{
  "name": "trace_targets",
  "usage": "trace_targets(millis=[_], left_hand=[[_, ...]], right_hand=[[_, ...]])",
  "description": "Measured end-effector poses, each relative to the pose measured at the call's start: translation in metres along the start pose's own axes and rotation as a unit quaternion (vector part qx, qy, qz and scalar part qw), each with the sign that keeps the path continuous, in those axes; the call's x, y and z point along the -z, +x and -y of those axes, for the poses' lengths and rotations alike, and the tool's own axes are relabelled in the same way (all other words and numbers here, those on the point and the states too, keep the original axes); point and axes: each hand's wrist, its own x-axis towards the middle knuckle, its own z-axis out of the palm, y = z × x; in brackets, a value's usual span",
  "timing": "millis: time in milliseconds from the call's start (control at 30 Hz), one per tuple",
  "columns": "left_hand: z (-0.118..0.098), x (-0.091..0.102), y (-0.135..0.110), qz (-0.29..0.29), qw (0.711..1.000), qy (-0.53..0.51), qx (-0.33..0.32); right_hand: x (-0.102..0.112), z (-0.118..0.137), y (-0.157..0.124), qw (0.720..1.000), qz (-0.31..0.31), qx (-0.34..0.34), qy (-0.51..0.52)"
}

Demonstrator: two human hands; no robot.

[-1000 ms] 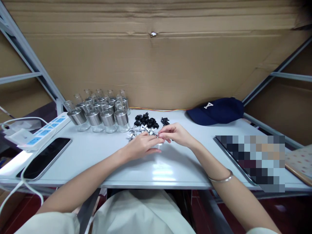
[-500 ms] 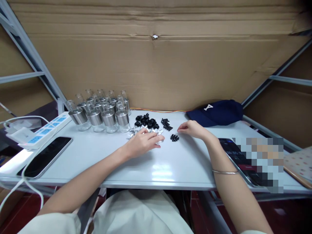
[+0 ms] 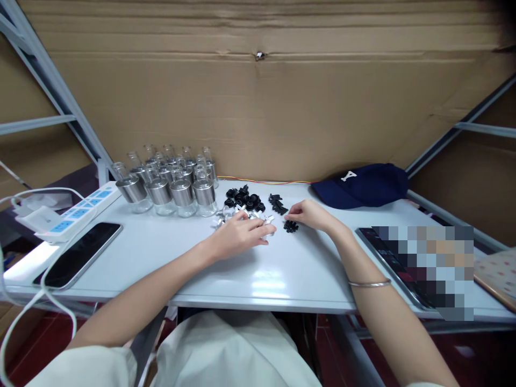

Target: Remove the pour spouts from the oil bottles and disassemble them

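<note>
My left hand [image 3: 241,232] rests palm down over a heap of shiny silver-white parts [image 3: 226,215], fingers loosely spread; the heap is partly hidden under it. My right hand [image 3: 308,215] has its thumb and fingertips pinched together at the back edge of a small cluster of tiny black pieces [image 3: 291,227]. Whether something sits in that pinch is too small to tell. Behind the silver parts lies a pile of round black fittings [image 3: 252,201]. Right of it is a group of thin black pieces [image 3: 277,203].
Several glass bottles with steel sleeves [image 3: 183,193] stand at the back left. A power strip [image 3: 80,212] and a phone [image 3: 80,255] lie at the left. A navy cap [image 3: 366,187] is at the back right, another phone [image 3: 387,263] by my right forearm. Cardboard [image 3: 258,118] walls the back.
My right hand has moved left, its fingertips now at the tiny black pieces. My left hand stays over the silver parts. The view has shifted slightly.
</note>
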Motion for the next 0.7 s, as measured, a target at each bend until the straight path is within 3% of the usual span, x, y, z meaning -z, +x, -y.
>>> trace_targets(millis=[200,500,700], left_hand=[[-0.0009,0.0001,0.0007,-0.010,1.000,0.011,-0.008],[-0.0018,0.0003,0.0013,-0.003,1.000,0.002,-0.006],[-0.0016,0.0006,0.0021,-0.023,1.000,0.007,-0.013]], right_hand=[[0.0006,0.0010,-0.0013,0.999,-0.034,0.003,-0.021],[0.0037,0.0008,-0.0025,0.999,0.010,-0.020,-0.026],[0.0004,0.0005,-0.0020,0.998,-0.010,-0.013,-0.058]])
